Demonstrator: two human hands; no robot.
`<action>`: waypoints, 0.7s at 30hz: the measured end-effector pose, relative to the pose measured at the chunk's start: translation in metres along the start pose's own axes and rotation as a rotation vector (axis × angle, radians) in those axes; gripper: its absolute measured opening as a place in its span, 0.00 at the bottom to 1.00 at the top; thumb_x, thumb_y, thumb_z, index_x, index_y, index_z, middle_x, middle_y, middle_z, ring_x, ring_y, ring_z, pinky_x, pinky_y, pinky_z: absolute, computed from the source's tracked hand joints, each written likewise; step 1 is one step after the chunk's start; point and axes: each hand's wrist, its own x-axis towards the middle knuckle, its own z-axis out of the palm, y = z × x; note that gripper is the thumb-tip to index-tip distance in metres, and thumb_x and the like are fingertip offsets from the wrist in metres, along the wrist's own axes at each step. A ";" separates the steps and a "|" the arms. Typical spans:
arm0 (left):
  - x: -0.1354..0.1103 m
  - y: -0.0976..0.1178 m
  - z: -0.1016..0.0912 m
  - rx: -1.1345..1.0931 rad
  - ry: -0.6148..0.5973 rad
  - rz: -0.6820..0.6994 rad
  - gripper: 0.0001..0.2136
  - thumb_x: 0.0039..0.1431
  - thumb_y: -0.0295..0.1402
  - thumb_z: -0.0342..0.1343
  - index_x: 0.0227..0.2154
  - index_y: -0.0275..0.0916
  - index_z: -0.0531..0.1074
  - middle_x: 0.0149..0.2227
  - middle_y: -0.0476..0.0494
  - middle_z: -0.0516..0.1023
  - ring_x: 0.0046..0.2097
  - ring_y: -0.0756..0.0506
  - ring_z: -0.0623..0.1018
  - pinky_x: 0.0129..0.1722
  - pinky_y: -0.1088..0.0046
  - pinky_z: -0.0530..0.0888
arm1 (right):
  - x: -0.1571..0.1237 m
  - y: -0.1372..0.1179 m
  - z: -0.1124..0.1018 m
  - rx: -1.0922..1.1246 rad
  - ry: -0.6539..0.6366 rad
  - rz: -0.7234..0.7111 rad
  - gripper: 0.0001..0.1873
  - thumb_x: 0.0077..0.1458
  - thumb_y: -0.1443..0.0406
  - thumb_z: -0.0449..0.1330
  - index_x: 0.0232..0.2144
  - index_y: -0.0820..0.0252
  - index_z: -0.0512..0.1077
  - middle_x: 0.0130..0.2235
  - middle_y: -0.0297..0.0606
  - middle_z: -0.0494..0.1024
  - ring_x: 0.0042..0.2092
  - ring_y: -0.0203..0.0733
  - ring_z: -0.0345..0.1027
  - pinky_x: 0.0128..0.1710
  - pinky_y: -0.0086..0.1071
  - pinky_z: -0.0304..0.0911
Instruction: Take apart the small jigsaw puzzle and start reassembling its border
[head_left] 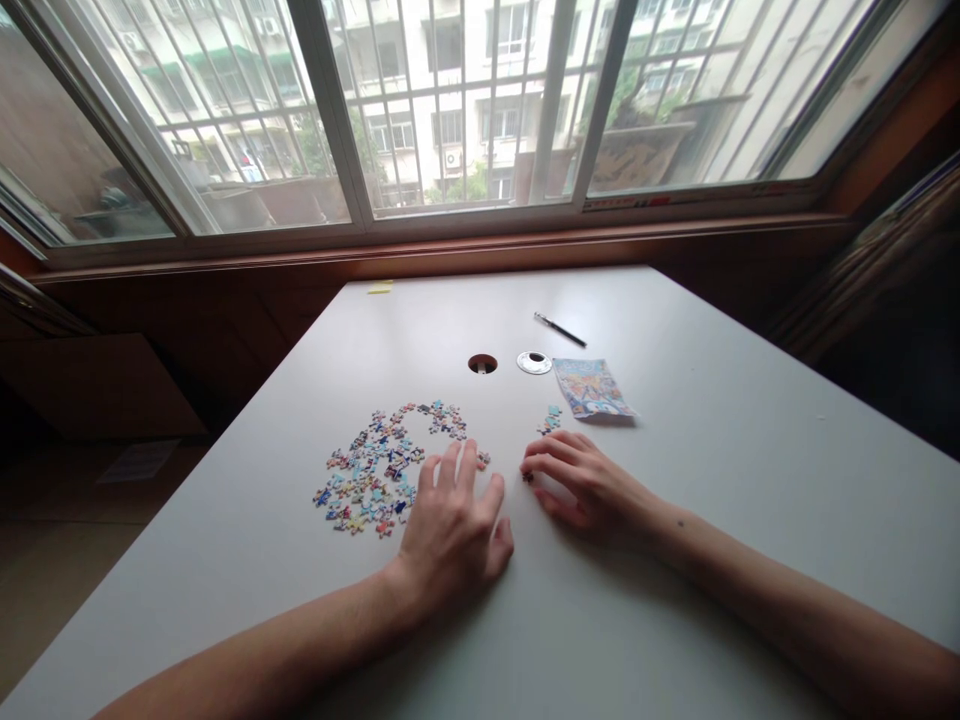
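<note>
A loose spread of small jigsaw puzzle pieces in many colours lies left of centre on the white table. My left hand rests palm down at the right side of the spread, its fingers apart, and partly covers some pieces. Just past its fingertips a reddish puzzle piece lies by itself. My right hand has its fingertips bent around a small dark puzzle piece at the table surface. Beyond that hand sits a small group of blue puzzle pieces, partly hidden by the fingers.
A creased picture sheet lies beyond my right hand, with a pen farther back. Nearby are a round cable hole and its silver cover ring. A yellow sticky note marks the far edge, below a barred window.
</note>
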 end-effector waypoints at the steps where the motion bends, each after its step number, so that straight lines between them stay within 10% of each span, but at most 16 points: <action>1: 0.000 0.000 -0.002 -0.002 -0.025 -0.040 0.22 0.59 0.41 0.55 0.53 0.35 0.70 0.60 0.26 0.67 0.60 0.28 0.66 0.57 0.45 0.63 | 0.000 0.000 0.000 0.003 -0.001 0.001 0.11 0.60 0.67 0.55 0.46 0.57 0.70 0.46 0.44 0.75 0.47 0.47 0.66 0.51 0.45 0.62; 16: 0.006 -0.010 -0.011 0.056 -0.103 -0.132 0.28 0.61 0.46 0.52 0.53 0.25 0.69 0.53 0.23 0.72 0.54 0.30 0.70 0.57 0.45 0.60 | 0.000 -0.001 0.001 0.015 0.008 -0.004 0.11 0.60 0.67 0.56 0.46 0.57 0.70 0.46 0.44 0.74 0.47 0.46 0.66 0.51 0.45 0.63; 21: -0.002 0.001 -0.008 -0.023 -0.086 0.081 0.28 0.64 0.46 0.49 0.57 0.29 0.67 0.58 0.27 0.70 0.59 0.33 0.68 0.60 0.50 0.57 | 0.000 0.001 0.003 0.021 0.022 0.014 0.12 0.59 0.67 0.56 0.46 0.59 0.67 0.46 0.44 0.74 0.48 0.47 0.66 0.51 0.46 0.62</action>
